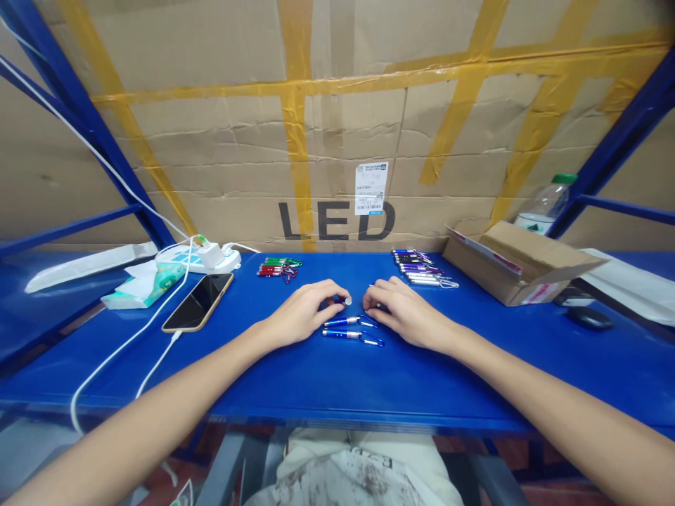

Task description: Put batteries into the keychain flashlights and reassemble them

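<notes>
My left hand (309,309) is closed, with thumb and fingers around a small cylinder (348,301) whose pale round end shows; the rest of it is hidden. Just across a small gap, my right hand (398,309) has its fingers curled together in a pinch. What lies in that pinch is too small and covered to name. Below the hands lie two blue penlight keychains, an upper one (337,322) and a lower one (340,334), each with a blue carabiner clip. Both hands are over the blue table (295,379).
Green and red penlights (274,270) lie at the back left, several purple, black and silver ones (416,267) at the back right. A phone (199,302) with a white cable, tissues (145,284) and a power strip (211,258) sit left. An open carton (517,263) and black mouse (589,318) sit right.
</notes>
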Tool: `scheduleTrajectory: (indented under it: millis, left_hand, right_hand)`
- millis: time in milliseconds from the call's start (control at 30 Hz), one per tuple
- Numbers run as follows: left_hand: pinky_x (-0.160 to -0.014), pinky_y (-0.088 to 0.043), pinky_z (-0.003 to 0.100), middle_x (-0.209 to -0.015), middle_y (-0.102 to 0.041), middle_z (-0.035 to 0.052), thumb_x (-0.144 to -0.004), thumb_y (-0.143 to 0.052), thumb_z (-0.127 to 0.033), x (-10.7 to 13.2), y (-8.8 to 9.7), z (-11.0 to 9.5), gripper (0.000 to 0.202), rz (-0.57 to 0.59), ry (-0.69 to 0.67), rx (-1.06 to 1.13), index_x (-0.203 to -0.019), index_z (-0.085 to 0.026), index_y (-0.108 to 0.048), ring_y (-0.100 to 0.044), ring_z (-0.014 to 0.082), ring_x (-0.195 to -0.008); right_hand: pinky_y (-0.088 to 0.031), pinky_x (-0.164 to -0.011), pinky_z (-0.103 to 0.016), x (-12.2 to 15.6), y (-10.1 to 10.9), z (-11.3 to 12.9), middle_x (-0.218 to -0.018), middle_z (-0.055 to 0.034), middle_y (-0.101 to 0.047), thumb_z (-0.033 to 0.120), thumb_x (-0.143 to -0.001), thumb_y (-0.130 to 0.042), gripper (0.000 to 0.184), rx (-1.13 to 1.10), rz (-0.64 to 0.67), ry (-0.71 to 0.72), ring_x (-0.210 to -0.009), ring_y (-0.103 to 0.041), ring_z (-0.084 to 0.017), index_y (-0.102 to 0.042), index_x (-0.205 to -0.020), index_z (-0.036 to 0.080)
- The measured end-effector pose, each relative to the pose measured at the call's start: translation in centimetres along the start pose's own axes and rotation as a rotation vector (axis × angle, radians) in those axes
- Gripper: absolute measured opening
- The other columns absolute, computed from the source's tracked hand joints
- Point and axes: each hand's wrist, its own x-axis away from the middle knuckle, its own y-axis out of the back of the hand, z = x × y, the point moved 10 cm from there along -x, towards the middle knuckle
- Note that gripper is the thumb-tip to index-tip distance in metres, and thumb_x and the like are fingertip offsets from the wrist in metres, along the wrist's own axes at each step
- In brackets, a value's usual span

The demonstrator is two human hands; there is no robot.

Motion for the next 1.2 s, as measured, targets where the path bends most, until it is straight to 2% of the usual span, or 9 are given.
scheduleTrajectory:
  millis: [133, 400, 767, 1067, 1200]
  left_hand:
    - [-0.090, -0.054, 0.034, -0.118, -0.074, 0.0070, -0.107, -0.062, -0.028, -0.1, 0.0, -0.1, 0.018, -0.002, 0.033, 0.039, -0.120, -0.021, -0.073, -0.070, 0.0202, -0.097]
    - [-0.079, -0.055, 0.029, -0.114, -0.076, 0.0054, -0.102, -0.067, -0.032, 0.0, -0.4, 0.3, 0.021, -0.002, 0.135, 0.209, -0.118, -0.020, -0.075, -0.071, 0.0171, -0.087]
    - [-0.089, -0.059, 0.033, -0.120, -0.076, 0.0084, -0.101, -0.070, -0.036, 0.0, -1.3, 0.4, 0.024, 0.031, 0.173, 0.404, -0.117, -0.019, -0.074, -0.076, 0.0208, -0.099]
    - [-0.086, -0.061, 0.034, -0.111, -0.079, 0.0084, -0.100, -0.070, -0.038, 0.0, -1.8, 1.1, 0.028, 0.053, 0.222, 0.472, -0.118, -0.017, -0.072, -0.078, 0.0207, -0.090]
    - [-0.080, -0.059, 0.032, -0.105, -0.080, 0.0076, -0.098, -0.072, -0.036, 0.0, -1.7, 1.7, 0.028, 0.030, 0.244, 0.422, -0.119, -0.018, -0.073, -0.075, 0.0205, -0.088]
  right_hand:
    - [-0.041, -0.091, -0.041, 0.0, -0.1, -0.2, -0.109, -0.0088, -0.068, 0.020, -0.109, -0.054, 0.013, -0.005, 0.014, -0.005, -0.101, -0.058, -0.028, -0.066, -0.110, 0.023]
    - [-0.041, -0.088, -0.041, 0.1, -0.2, -0.3, -0.107, -0.0084, -0.066, 0.023, -0.110, -0.054, 0.012, 0.070, 0.018, -0.013, -0.095, -0.053, -0.027, -0.061, -0.100, 0.022]
    - [-0.042, -0.088, -0.041, 0.2, -0.4, -0.5, -0.108, -0.0088, -0.067, 0.020, -0.108, -0.054, 0.010, 0.053, 0.022, -0.027, -0.095, -0.054, -0.027, -0.059, -0.100, 0.023]
    - [-0.041, -0.088, -0.041, 0.1, -0.5, -0.9, -0.105, -0.0083, -0.066, 0.020, -0.107, -0.054, 0.011, -0.013, 0.032, -0.063, -0.094, -0.053, -0.026, -0.055, -0.096, 0.022]
    - [-0.041, -0.087, -0.040, 0.0, -0.3, -0.7, -0.104, -0.0076, -0.066, 0.019, -0.106, -0.055, 0.011, -0.024, 0.019, -0.046, -0.093, -0.054, -0.025, -0.056, -0.096, 0.023]
